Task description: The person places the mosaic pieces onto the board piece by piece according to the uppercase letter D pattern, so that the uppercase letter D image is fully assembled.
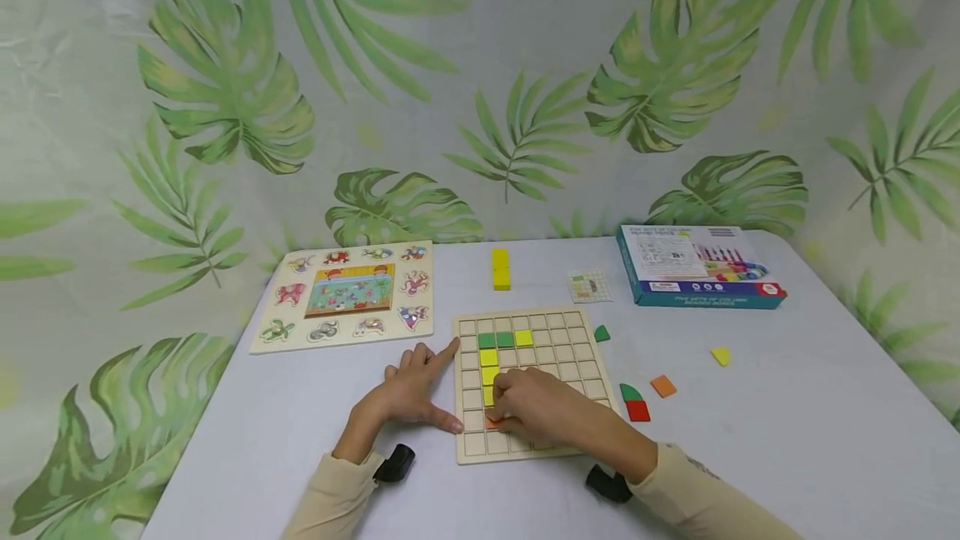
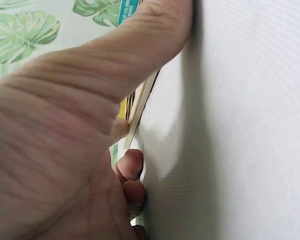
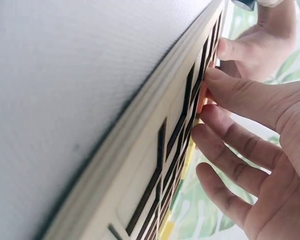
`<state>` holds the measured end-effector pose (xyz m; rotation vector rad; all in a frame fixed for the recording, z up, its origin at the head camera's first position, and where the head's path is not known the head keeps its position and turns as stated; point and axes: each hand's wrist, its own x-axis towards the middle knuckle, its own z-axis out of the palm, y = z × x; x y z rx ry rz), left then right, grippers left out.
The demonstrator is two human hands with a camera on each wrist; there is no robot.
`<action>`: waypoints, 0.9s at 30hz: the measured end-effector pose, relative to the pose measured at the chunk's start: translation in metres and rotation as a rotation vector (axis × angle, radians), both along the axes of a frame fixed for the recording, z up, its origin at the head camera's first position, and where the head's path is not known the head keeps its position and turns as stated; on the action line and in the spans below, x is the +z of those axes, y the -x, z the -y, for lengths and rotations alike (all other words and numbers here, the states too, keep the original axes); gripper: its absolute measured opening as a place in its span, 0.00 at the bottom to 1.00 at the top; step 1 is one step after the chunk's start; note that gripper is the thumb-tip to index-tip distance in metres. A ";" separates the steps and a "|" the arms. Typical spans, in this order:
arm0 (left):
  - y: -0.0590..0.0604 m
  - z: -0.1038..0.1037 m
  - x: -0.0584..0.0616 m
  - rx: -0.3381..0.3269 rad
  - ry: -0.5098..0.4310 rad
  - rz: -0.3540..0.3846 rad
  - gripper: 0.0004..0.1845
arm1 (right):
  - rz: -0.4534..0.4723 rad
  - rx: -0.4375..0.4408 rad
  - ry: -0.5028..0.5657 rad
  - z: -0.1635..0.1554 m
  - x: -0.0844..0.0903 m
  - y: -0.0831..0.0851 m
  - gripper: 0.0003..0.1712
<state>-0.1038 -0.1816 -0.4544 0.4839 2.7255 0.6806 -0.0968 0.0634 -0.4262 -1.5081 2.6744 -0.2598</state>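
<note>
A wooden grid board [image 1: 572, 350] lies on the white table, holding two green tiles [image 1: 496, 340] and a line of yellow tiles [image 1: 489, 365]. My left hand [image 1: 408, 394] rests flat beside the board's left edge [image 2: 142, 100], index finger and thumb spread against it. My right hand [image 1: 536, 411] lies over the board's lower left cells. Its fingertips [image 3: 215, 77] press an orange tile [image 1: 492, 422] against the grid [image 3: 155, 150]; the tile shows as an orange sliver [image 3: 203, 97] in the right wrist view. The hand hides most of it.
Loose tiles lie right of the board: a green one [image 1: 602, 333], a yellow [image 1: 721, 356], an orange [image 1: 663, 386], a green-and-red pair [image 1: 634, 403]. A yellow block [image 1: 500, 268], a pattern card [image 1: 590, 286], a blue box [image 1: 697, 267] and an animal puzzle [image 1: 348, 294] sit behind.
</note>
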 end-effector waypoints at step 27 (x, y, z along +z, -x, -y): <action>-0.001 -0.002 0.002 0.003 0.037 -0.003 0.65 | -0.043 -0.036 0.016 0.003 -0.002 0.003 0.08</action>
